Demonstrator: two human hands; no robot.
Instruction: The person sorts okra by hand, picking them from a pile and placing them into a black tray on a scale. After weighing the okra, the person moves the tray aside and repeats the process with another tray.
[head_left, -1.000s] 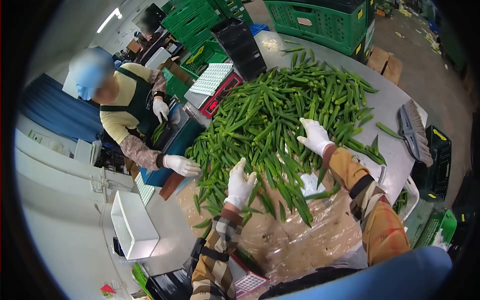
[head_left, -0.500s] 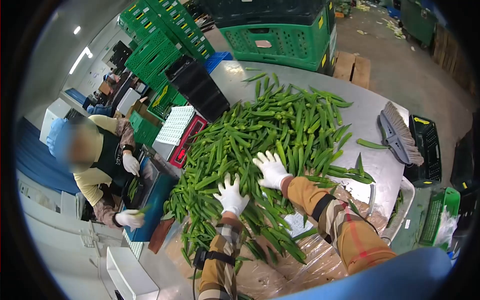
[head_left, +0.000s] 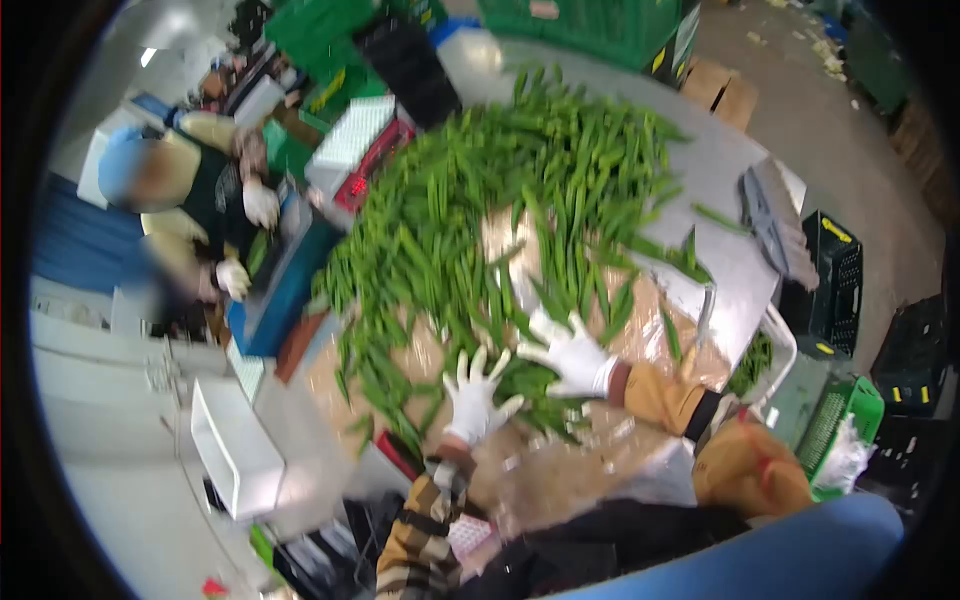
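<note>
A large heap of green okra pods (head_left: 440, 220) spreads over a metal table, partly on brown plastic-covered cardboard (head_left: 540, 470). My left hand (head_left: 474, 402), in a white glove, lies with fingers spread at the near edge of the heap. To its right my right hand (head_left: 572, 357), also white-gloved, has its fingers stretched out. Several pods lie between and under the two hands. Neither hand is closed round a pod. The view is slightly blurred.
A co-worker in a blue cap (head_left: 125, 165) stands at the left by a blue-sided machine (head_left: 285, 285). Near it are a red scale (head_left: 375, 165) and a black bin (head_left: 408, 72). A brush head (head_left: 775, 225) lies at the table's right, with crates (head_left: 835, 285) beyond.
Both my hands have come nearer to my body, with some pods drawn along. A bare patch of cardboard now shows inside the heap. My view has tilted downward.
</note>
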